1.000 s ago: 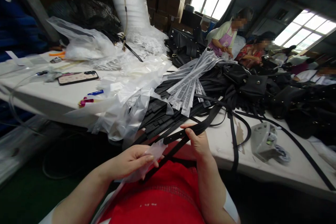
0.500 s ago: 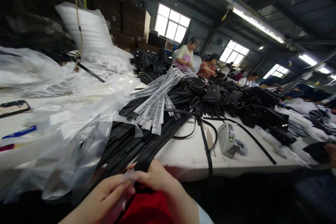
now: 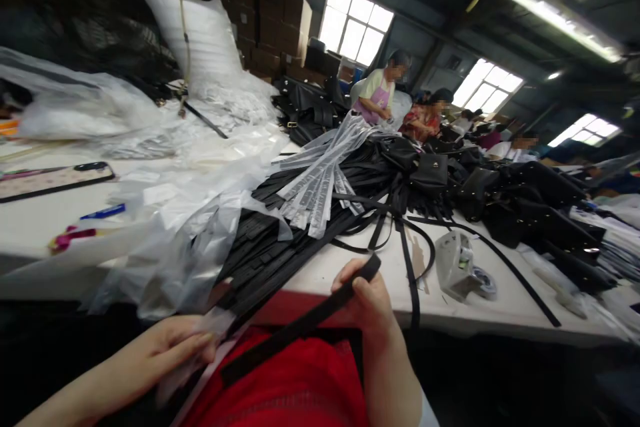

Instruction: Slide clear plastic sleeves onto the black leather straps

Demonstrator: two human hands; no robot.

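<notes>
My right hand [image 3: 367,293] grips one end of a black strap [image 3: 300,320], which slants down to the left across a red garment [image 3: 295,387] on my lap. At the lower left, my left hand [image 3: 175,347] is closed on a clear plastic sleeve [image 3: 217,323]; a dark strip runs beside it. Just beyond my hands, a pile of black straps [image 3: 260,240] spreads over the white table [image 3: 320,280]. Several clear sleeves with dark print [image 3: 320,193] lie fanned on that pile.
A tape dispenser [image 3: 453,267] stands near the table's front edge. Loose plastic bags [image 3: 185,240], a blue pen [image 3: 103,211] and a phone [image 3: 60,180] lie at left. Black bags [image 3: 430,173] are heaped behind. People [image 3: 375,93] work beyond the table.
My hands have moved apart. My right hand went right and up with the strap's end, my left hand to the left with the plastic. The view has shifted left.
</notes>
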